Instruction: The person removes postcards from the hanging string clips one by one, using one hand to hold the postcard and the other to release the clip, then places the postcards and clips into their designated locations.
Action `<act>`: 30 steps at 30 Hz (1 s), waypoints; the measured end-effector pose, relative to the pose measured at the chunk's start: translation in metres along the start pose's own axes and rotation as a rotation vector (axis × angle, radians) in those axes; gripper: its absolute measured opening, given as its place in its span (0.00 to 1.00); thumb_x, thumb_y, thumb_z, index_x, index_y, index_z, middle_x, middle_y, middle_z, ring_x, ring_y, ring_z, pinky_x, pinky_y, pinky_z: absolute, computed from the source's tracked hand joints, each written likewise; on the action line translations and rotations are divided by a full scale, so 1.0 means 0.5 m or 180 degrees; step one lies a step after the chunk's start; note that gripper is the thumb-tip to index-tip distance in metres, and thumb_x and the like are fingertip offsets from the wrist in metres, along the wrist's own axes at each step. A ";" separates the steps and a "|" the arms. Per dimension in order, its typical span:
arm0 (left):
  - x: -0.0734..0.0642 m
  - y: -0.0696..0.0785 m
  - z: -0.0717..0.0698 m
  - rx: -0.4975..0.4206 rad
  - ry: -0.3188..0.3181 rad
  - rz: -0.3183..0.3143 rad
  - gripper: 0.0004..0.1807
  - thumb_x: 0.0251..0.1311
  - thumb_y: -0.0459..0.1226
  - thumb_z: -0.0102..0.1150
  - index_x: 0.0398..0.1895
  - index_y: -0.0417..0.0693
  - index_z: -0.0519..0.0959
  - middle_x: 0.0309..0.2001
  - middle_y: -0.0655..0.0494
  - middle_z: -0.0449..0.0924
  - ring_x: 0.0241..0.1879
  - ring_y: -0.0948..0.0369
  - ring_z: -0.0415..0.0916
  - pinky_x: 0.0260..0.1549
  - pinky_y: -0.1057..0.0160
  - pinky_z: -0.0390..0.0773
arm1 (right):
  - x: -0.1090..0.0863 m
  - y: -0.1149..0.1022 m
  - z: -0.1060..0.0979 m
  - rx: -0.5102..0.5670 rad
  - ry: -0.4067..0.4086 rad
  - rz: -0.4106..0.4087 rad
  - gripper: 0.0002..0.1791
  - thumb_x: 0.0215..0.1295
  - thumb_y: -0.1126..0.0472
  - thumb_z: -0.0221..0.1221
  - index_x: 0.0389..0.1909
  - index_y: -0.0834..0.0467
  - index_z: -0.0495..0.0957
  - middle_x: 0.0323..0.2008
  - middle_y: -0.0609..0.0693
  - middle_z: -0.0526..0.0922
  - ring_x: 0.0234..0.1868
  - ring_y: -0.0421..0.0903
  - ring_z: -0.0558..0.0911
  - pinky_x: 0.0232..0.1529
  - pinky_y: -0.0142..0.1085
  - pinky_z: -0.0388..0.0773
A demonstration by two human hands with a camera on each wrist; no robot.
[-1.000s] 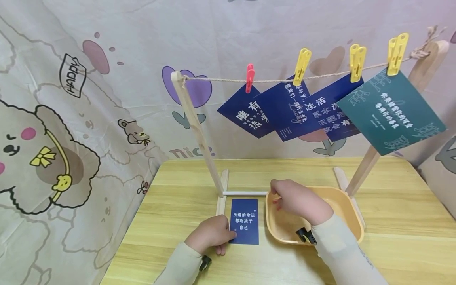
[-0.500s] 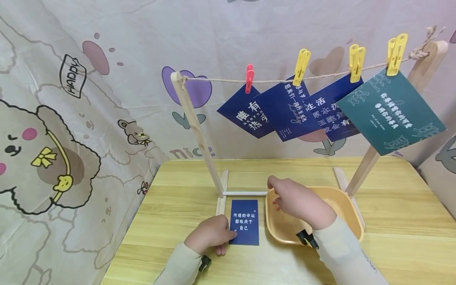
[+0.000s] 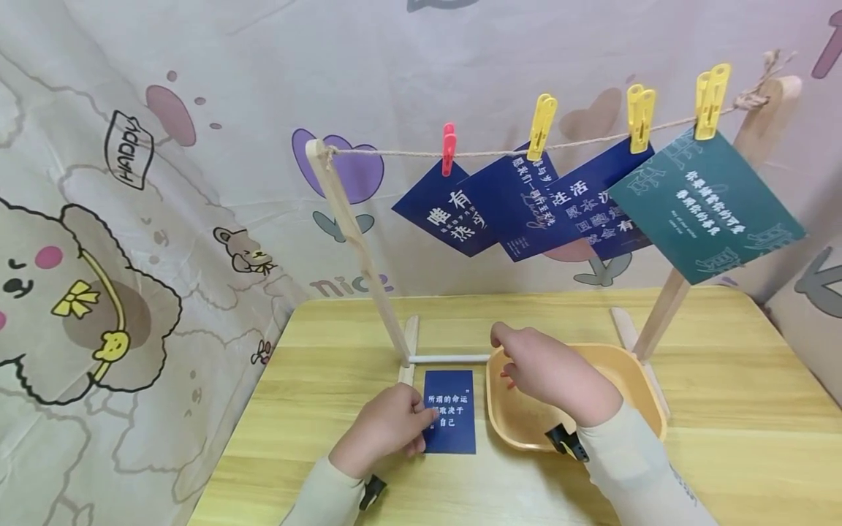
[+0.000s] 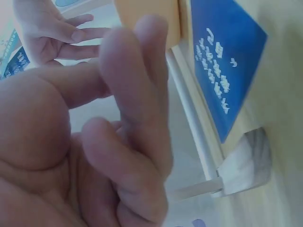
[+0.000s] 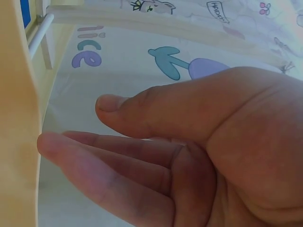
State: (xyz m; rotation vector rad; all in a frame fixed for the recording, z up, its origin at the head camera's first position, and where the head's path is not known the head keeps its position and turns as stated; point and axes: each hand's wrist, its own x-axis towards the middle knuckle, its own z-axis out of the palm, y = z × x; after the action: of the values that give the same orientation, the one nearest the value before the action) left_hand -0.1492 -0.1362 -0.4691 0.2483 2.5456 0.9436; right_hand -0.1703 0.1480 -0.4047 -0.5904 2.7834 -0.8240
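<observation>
Both hands apart, loose-fingered, holding nothing: left hand (image 3: 389, 425) beside the card, right hand (image 3: 554, 367) over the tray!
The table (image 3: 316, 343) carries the rack (image 3: 357, 245); the tray (image 3: 534, 422) sits at its right, the card (image 3: 455, 440) lies flat between left fingertips and tray, touched or not, I can't tell. A red piece (image 3: 509, 383) peeks out under the right fingers, in the tray. A thin card probably lifts cleanest with a fingertip under its left edge, thumb above; the red piece wants a pinch from overhead. Mind the tray's rim, and the bar (image 3: 450, 359) beyond the card; the roomier side looks nearest the person.
</observation>
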 end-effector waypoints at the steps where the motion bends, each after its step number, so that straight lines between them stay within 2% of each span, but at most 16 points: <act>1: -0.001 0.003 -0.003 -0.0039 0.0051 0.0028 0.20 0.77 0.46 0.65 0.24 0.49 0.80 0.18 0.57 0.84 0.17 0.57 0.84 0.20 0.63 0.77 | -0.001 -0.001 -0.001 -0.0002 0.0013 -0.0011 0.19 0.68 0.76 0.62 0.56 0.59 0.74 0.31 0.45 0.84 0.29 0.38 0.81 0.33 0.36 0.79; 8: 0.003 0.017 -0.022 -0.0386 0.0440 0.0220 0.10 0.77 0.42 0.65 0.36 0.49 0.82 0.30 0.54 0.87 0.27 0.52 0.87 0.23 0.62 0.83 | -0.007 -0.009 -0.009 -0.0060 0.0102 -0.0101 0.19 0.67 0.76 0.62 0.56 0.59 0.74 0.29 0.46 0.82 0.26 0.39 0.78 0.30 0.36 0.77; 14: 0.021 0.034 -0.040 -0.0816 0.0805 0.0510 0.02 0.74 0.35 0.65 0.44 0.45 0.84 0.38 0.47 0.86 0.31 0.52 0.86 0.27 0.60 0.88 | -0.016 -0.013 -0.015 0.0016 0.0170 -0.0070 0.19 0.69 0.76 0.59 0.57 0.59 0.73 0.29 0.46 0.83 0.26 0.37 0.79 0.30 0.35 0.78; 18: 0.038 0.060 -0.054 -0.1155 0.1028 0.0788 0.07 0.73 0.32 0.67 0.49 0.41 0.85 0.42 0.46 0.87 0.34 0.50 0.88 0.34 0.62 0.90 | -0.020 -0.015 -0.018 0.0046 0.0207 -0.0054 0.17 0.73 0.74 0.58 0.58 0.58 0.73 0.31 0.46 0.85 0.26 0.34 0.81 0.32 0.36 0.80; 22: 0.057 0.096 -0.072 -0.1389 0.1194 0.1035 0.11 0.73 0.32 0.68 0.55 0.43 0.85 0.48 0.47 0.88 0.39 0.46 0.90 0.40 0.60 0.92 | -0.023 -0.016 -0.021 0.0006 0.0260 -0.0083 0.17 0.73 0.73 0.60 0.58 0.58 0.73 0.31 0.46 0.85 0.25 0.33 0.81 0.34 0.36 0.81; 26: 0.074 0.131 -0.089 -0.1392 0.1372 0.1196 0.17 0.74 0.34 0.67 0.63 0.48 0.82 0.60 0.53 0.86 0.54 0.51 0.89 0.50 0.58 0.90 | -0.025 -0.016 -0.023 -0.0036 0.0300 -0.0143 0.17 0.73 0.73 0.60 0.57 0.58 0.73 0.29 0.45 0.84 0.24 0.33 0.80 0.32 0.35 0.81; 30: 0.094 0.157 -0.099 -0.1463 0.1449 0.1447 0.29 0.74 0.35 0.67 0.76 0.48 0.73 0.73 0.57 0.77 0.71 0.55 0.78 0.66 0.51 0.83 | -0.028 -0.017 -0.026 -0.0083 0.0354 -0.0207 0.17 0.73 0.73 0.61 0.58 0.58 0.73 0.28 0.44 0.84 0.24 0.33 0.79 0.33 0.35 0.82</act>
State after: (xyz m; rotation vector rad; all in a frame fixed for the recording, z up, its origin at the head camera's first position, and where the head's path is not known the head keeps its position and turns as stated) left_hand -0.2112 -0.0915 -0.3986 0.5364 2.6054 1.9129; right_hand -0.1586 0.1533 -0.3884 -0.6622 2.8932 -0.8599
